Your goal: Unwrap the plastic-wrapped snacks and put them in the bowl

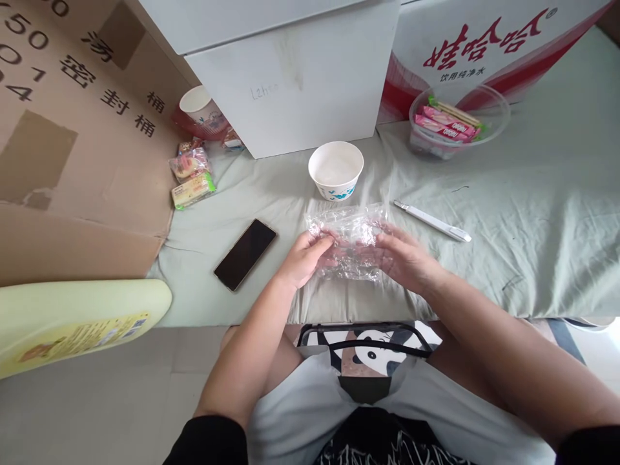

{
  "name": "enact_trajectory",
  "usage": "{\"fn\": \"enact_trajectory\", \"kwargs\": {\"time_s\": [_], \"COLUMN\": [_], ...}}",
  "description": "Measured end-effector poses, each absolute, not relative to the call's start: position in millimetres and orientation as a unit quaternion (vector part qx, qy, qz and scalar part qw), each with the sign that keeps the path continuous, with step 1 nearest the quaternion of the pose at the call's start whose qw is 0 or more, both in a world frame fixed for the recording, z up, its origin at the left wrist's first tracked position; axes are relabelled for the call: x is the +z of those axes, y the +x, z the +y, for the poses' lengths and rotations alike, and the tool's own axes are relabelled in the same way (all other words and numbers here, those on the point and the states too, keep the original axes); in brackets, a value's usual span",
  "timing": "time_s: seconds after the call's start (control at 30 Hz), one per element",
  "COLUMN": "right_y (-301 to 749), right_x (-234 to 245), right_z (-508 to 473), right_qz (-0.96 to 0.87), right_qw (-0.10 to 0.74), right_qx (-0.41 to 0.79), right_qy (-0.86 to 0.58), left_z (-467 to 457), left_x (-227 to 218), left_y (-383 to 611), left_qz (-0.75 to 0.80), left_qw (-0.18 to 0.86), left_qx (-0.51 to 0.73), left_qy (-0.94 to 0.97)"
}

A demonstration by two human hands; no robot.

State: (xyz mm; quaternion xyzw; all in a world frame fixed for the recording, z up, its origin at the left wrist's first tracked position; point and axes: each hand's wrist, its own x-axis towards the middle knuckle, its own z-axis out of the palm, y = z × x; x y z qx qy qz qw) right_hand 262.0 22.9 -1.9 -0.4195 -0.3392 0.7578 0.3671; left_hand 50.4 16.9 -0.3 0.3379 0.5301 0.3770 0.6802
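Observation:
A crumpled clear plastic wrapper (349, 227) lies on the pale green cloth (508, 245) in front of me. My left hand (306, 258) has its fingers curled on the wrapper's left edge, gripping it. My right hand (403, 258) rests on the wrapper's right side with fingers partly under the plastic, holding it. Just behind the wrapper stands a white paper bowl (336, 169) with blue print, upright and apart from both hands.
A dark phone (245, 254) lies left of my hands. A white utility knife (431, 221) lies to the right. Snack packets (192, 175) and a paper cup (197, 104) sit at back left, a clear bowl of snack bars (455, 120) at back right. Cardboard and white boxes stand behind.

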Motion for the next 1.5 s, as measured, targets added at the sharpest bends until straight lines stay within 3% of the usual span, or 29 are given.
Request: {"fn": "enact_trajectory", "kwargs": {"time_s": [0.13,0.37,0.5,0.6,0.7,0.8,0.87,1.0,1.13,1.2,1.33,1.4,1.47,1.5], "right_y": [260.8,258.2,268.1,273.0,272.6,272.4,274.0,277.5,279.0,281.2,291.3,297.0,301.4,302.8], "right_x": [-5.7,-2.1,0.5,0.2,1.8,5.4,7.8,8.7,6.5,5.7,2.8,1.0,0.5,0.9], "right_z": [22.5,23.7,28.8,29.1,26.0,23.2,22.2,20.9,21.6,24.4,33.4,37.5,40.9,42.6], "right_qz": [-0.396,-0.355,-0.380,-0.494,-0.593,-0.592,-0.586,-0.604,-0.540,-0.480,-0.417,-0.411,-0.416,-0.420], "right_qw": [0.310,0.388,0.374,0.314,0.257,0.293,0.314,0.386,0.449,0.475,0.490,0.473,0.460,0.457], "right_qx": [0.747,0.751,0.760,0.692,0.579,0.495,0.450,0.447,0.595,0.647,0.647,0.640,0.633,0.627], "right_qy": [-0.435,-0.398,-0.372,-0.422,-0.498,-0.565,-0.596,-0.536,-0.390,-0.355,-0.409,-0.445,-0.464,-0.470], "left_z": [15.4,12.8,19.9,20.3,11.4,-1.3,-6.0,4.7,22.3,27.2,48.4,73.2,106.0,123.6], "left_x": [-1.1,7.3,8.9,5.1,1.1,6.0,16.2,34.5,26.5,21.2,42.9,67.7,88.4,93.8], "left_y": [39.9,20.5,15.9,9.3,7.0,19.5,37.6,82.4,108.1,107.4,84.3,73.6,72.2,75.5], "left_qz": [0.562,0.463,0.453,0.519,0.595,0.634,0.625,0.563,0.491,0.489,0.566,0.625,0.661,0.670], "left_qw": [0.619,0.665,0.650,0.542,0.329,0.114,0.071,0.193,0.445,0.456,0.175,0.043,0.016,0.056], "left_qx": [0.363,0.449,0.439,0.370,0.326,0.397,0.410,0.372,0.330,0.353,0.454,0.431,0.344,0.294], "left_qy": [0.411,0.377,0.424,0.548,0.656,0.654,0.660,0.712,0.672,0.655,0.665,0.650,0.667,0.680]}}
